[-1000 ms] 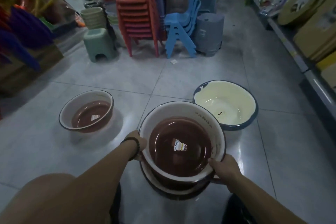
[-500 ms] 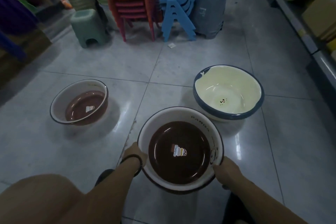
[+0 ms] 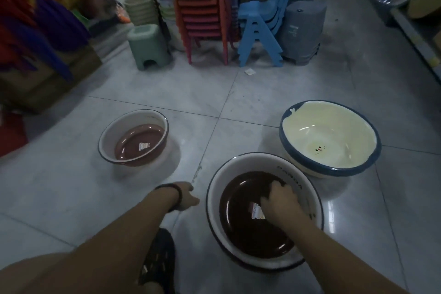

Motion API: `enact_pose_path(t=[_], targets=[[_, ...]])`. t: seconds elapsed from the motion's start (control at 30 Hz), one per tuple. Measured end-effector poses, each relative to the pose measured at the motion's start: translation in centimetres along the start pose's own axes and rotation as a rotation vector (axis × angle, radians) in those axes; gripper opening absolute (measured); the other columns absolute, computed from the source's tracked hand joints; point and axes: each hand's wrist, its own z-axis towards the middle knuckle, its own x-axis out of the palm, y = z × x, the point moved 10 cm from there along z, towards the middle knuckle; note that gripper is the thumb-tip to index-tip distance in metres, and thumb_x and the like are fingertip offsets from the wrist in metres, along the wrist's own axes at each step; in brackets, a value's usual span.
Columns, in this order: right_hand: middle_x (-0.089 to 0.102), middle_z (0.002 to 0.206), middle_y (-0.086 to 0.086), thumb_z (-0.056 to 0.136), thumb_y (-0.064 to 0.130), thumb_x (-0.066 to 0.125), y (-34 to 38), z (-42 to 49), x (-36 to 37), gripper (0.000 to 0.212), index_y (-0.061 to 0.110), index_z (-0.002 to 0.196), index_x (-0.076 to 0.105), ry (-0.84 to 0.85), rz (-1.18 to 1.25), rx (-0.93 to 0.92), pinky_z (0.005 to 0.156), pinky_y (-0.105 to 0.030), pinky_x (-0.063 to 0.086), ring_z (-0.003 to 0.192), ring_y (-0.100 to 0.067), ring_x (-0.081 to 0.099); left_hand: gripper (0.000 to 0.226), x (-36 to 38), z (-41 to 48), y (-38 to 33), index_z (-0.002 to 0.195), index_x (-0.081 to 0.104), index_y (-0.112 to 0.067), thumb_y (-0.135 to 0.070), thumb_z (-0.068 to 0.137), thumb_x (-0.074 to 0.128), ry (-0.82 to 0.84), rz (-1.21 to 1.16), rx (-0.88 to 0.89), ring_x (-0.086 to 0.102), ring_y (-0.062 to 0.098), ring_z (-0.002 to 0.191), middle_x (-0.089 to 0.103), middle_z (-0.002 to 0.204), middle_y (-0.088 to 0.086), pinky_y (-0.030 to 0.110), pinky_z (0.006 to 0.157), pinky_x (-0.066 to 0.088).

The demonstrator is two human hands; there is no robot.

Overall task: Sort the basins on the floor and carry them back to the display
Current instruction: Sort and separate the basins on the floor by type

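Three basins in all, noted on the grey tiled floor (image 3: 71,186). At the far left, saw a cardboard box (image 3: 55,83) of purple and red wares, then a green stool (image 3: 148,48) standing upright. Nearer, found the small basin (image 3: 112,136): white wall, dark rim, brown bottom, a pale sticker inside, upright and untouched. To its right, met the left hand (image 3: 187,198), dark band on the wrist, held over the tile just beside the near basin (image 3: 241,164) without touching it. Too blurred, with the fingers too hidden, to tell whether open or closed. Below that arm, made out a dark shoe (image 3: 158,258). Along the back, saw stacked red chairs (image 3: 200,7), stacked blue chairs (image 3: 260,31) and stacked grey stools (image 3: 303,31). Found the near basin upright on the floor close to the person, white-walled and brown-bottomed like the small one. Inside it, saw the right hand (image 3: 279,200), fingers curled, tips down on the brown bottom, partly over a sticker, gripping nothing visible. Just beyond to the right, found the cream basin (image 3: 298,126) with a blue rim, right beside the near one; could not tell whether touching. At the far right edge, glimpsed a shelf (image 3: 415,38).
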Motion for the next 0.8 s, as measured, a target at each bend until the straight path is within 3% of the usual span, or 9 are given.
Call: enact_pose_path(t=[0.07,0.1,0.17,0.23,0.33,0.5,0.63,0.73,0.8], targets=[[0.062,0.107,-0.006,0.094,0.028,0.056,7.3,0.5,-0.3,0.017,0.017,0.106,0.056,0.016,0.073,-0.211,0.093,-0.046,0.056,0.096,-0.024,0.061,0.066,-3.9,-0.3,2.6,0.157,0.030,-0.028,-0.043,0.099,0.057,0.006,0.055,-0.017,0.060,0.025,0.106,0.040,0.157,0.010,0.032,0.079,0.054],[0.062,0.108,-0.005,0.095,0.025,0.055,10.9,0.6,-0.3,0.017,0.018,0.110,0.058,0.024,0.070,-0.317,0.093,-0.045,0.056,0.098,-0.024,0.062,0.063,-6.1,0.1,3.9,0.155,0.034,-0.031,-0.040,0.098,0.058,-0.029,0.056,-0.009,0.061,0.024,0.095,0.045,0.154,0.011,0.030,0.072,0.054],[0.060,0.129,-0.005,0.100,0.028,0.053,16.9,1.1,0.2,0.036,0.021,0.135,0.056,0.036,-0.016,-0.460,0.099,-0.043,0.052,0.117,-0.027,0.060,0.056,-10.6,1.3,6.7,0.149,0.045,-0.034,-0.038,0.095,0.061,-0.148,0.098,0.004,0.061,0.024,0.115,0.044,0.154,0.006,0.030,0.093,0.052],[0.055,0.139,-0.009,0.102,0.033,0.051,21.1,2.8,1.9,0.044,0.019,0.143,0.050,0.075,-0.090,-0.497,0.102,-0.041,0.049,0.126,-0.030,0.056,0.053,-13.5,3.5,10.1,0.146,0.050,-0.032,-0.040,0.095,0.060,-0.194,0.165,-0.047,0.049,0.025,0.136,0.039,0.159,0.004,0.031,0.111,0.041],[0.053,0.136,-0.015,0.102,0.034,0.049,25.4,5.7,6.3,0.040,0.013,0.136,0.050,0.167,-0.217,-0.536,0.102,-0.042,0.049,0.123,-0.034,0.054,0.060,-15.1,7.7,14.6,0.150,0.043,-0.022,-0.037,0.095,0.061,-0.213,0.145,-0.142,0.047,0.028,0.138,0.044,0.155,0.007,0.033,0.113,0.038],[0.052,0.134,-0.013,0.103,0.031,0.047,28.0,10.1,11.8,0.039,0.014,0.138,0.049,0.166,-0.310,-0.602,0.101,-0.043,0.047,0.124,-0.034,0.051,0.073,-14.7,16.7,18.8,0.154,0.029,-0.015,-0.038,0.091,0.059,-0.283,0.063,-0.242,0.039,0.031,0.143,0.035,0.158,0.012,0.035,0.116,0.034],[0.054,0.129,-0.011,0.101,0.023,0.048,28.6,12.3,15.2,0.033,0.016,0.133,0.052,0.104,-0.437,-0.658,0.096,-0.042,0.045,0.121,-0.033,0.049,0.088,-13.5,22.5,20.0,0.159,0.013,-0.014,-0.045,0.091,0.059,-0.359,-0.003,-0.223,0.019,0.037,0.151,0.011,0.167,0.011,0.042,0.123,0.019],[0.054,0.131,-0.010,0.100,0.021,0.049,29.2,12.7,18.2,0.036,0.015,0.135,0.052,0.175,-0.369,-0.619,0.102,-0.042,0.045,0.127,-0.033,0.048,0.098,-11.6,24.4,21.3,0.161,-0.004,-0.016,-0.046,0.091,0.058,-0.310,-0.011,-0.231,0.006,0.034,0.155,-0.002,0.169,0.007,0.046,0.126,0.009],[0.054,0.132,-0.009,0.100,0.023,0.050,30.1,13.1,19.4,0.036,0.016,0.135,0.052,0.201,-0.279,-0.577,0.102,-0.040,0.046,0.127,-0.031,0.048,0.098,-11.0,25.2,22.4,0.162,0.001,-0.021,-0.051,0.087,0.058,-0.318,-0.022,-0.262,0.012,0.033,0.154,0.004,0.169,0.000,0.047,0.125,0.013]])
